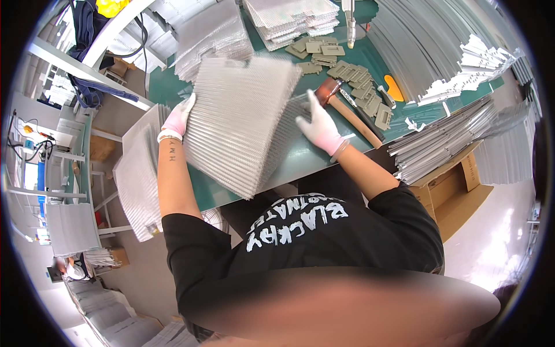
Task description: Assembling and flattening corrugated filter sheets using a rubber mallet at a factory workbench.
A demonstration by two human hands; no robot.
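A ribbed, translucent plastic sheet [237, 121], apparently with more beneath it, is tilted over the green table [222, 194]; its right side is blurred by motion. My left hand [179, 118], in a white and pink glove, grips the sheet's left edge. Off the right edge, my gloved right hand [319, 124] is empty, its thumb and fingers apart. Just beyond that hand lies a mallet [354, 120] with a reddish-brown head and wooden handle. Several grey-green plastic plates with cutouts [361, 87] are spread behind the mallet.
More ribbed sheets are stacked at the back [214, 37], with another pile [292, 20] beside them. Long grey panels [413, 49] fill the right. An orange piece [394, 88] lies near the plates. An open cardboard box [454, 194] stands below the table's right side.
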